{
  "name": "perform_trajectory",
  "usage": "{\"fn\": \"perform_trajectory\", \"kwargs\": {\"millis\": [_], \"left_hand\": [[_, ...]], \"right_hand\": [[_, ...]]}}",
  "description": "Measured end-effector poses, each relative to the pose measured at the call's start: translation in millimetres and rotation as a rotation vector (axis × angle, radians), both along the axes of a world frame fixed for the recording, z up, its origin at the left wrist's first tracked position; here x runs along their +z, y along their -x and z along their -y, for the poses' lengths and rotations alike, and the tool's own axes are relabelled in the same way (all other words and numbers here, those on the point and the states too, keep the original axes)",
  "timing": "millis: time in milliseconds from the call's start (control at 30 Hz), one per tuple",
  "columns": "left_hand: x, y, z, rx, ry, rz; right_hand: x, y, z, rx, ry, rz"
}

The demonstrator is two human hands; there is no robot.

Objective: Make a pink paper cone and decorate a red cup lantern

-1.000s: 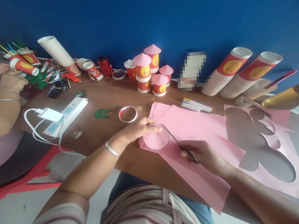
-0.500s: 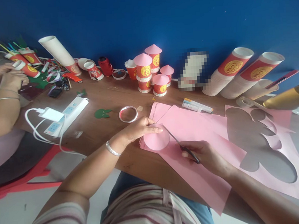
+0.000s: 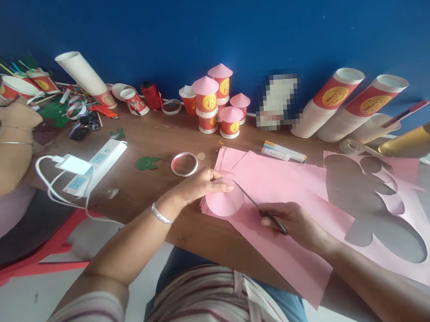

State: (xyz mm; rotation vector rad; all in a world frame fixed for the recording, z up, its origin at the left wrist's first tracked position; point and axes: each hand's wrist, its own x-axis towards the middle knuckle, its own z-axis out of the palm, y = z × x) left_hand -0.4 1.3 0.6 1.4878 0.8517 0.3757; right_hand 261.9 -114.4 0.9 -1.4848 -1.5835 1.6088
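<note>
My left hand [image 3: 202, 185] pinches the upper edge of a round pink paper disc [image 3: 224, 203] between thumb and fingers. Closed around the dark handles of a pair of scissors [image 3: 277, 222] is my right hand [image 3: 296, 224]. The blades slant up and left, their tips at the disc's upper right edge close to my left thumb. Beneath both hands lie pink paper sheets [image 3: 271, 181], overlapping one another.
Red paper cups with pink cone tops [image 3: 209, 96] stand at the wall. A cup stack [image 3: 328, 101] leans at right, near cut-out pink scraps [image 3: 415, 235]. A tape ring [image 3: 184, 164] and a power strip [image 3: 97, 166] lie left. A co-worker's hand [image 3: 16, 113] holds a cup [image 3: 18, 86].
My hands, the disc and the scissors have hardly moved. At far left, the co-worker's cup has turned and been raised, its wide mouth now towards me.
</note>
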Motion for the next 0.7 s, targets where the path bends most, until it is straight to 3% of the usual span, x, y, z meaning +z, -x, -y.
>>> {"fn": "perform_trajectory", "kwargs": {"millis": [367, 500, 567, 700], "left_hand": [[-0.8, 0.3, -0.4, 0.007, 0.020, 0.029], [2.6, 1.0, 2.6, 0.038, 0.096, 0.102], [5.3, 1.0, 3.6, 0.106, 0.124, 0.168], [8.5, -0.2, 3.2, 0.378, 0.113, 0.353]], "right_hand": [[9.5, 4.4, -1.6, -0.067, 0.033, -0.040], [4.1, 3.0, 0.2, -0.090, 0.052, -0.029], [-2.2, 2.4, 1.6, -0.079, 0.026, -0.020], [-11.3, 2.5, 5.1, -0.039, -0.075, 0.032]]}}
